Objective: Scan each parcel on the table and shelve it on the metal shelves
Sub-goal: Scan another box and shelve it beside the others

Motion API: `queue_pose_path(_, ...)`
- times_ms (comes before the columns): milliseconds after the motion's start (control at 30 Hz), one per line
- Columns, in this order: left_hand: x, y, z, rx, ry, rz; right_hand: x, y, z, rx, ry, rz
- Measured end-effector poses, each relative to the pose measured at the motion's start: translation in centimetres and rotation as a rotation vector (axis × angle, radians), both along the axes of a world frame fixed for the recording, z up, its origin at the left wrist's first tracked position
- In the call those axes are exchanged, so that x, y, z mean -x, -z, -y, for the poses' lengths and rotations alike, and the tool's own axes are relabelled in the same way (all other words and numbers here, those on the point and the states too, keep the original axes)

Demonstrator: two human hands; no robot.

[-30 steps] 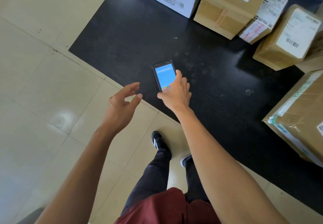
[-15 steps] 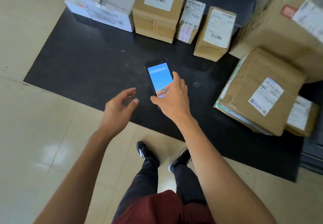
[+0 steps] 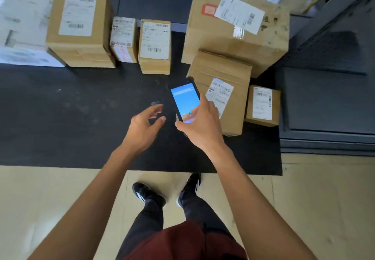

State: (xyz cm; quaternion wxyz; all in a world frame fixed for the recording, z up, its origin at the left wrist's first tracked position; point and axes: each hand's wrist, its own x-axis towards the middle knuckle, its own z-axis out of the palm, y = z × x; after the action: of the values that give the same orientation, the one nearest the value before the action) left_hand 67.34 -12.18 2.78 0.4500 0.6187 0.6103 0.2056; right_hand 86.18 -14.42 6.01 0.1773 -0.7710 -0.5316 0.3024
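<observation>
The handheld scanner (image 3: pixel 185 102), its blue screen lit, is being gripped at its lower end by the right hand (image 3: pixel 202 124), fingers curled round it, above the black table (image 3: pixel 60 117). It is hovering just in front of a labelled cardboard parcel (image 3: pixel 221 89). The left hand (image 3: pixel 143 127) is hanging beside it, fingers loosely spread, holding nothing. More parcels are sitting along the table's far edge; the white one (image 3: pixel 22 26) at far left is probably plastic-wrapped.
</observation>
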Motion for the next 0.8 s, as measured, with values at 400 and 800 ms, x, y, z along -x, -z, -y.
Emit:
queue_pose_path(400,-6.0,3.6,-3.1,-0.069,0.258,-0.205,-7.5,-1.2,4.4,0.101,0.279,-0.034)
queue_pose_path(800,-5.2,4.0,-5.5,0.109,0.279,0.023,-3.6,-2.1,7.6,0.164,0.524,-0.070)
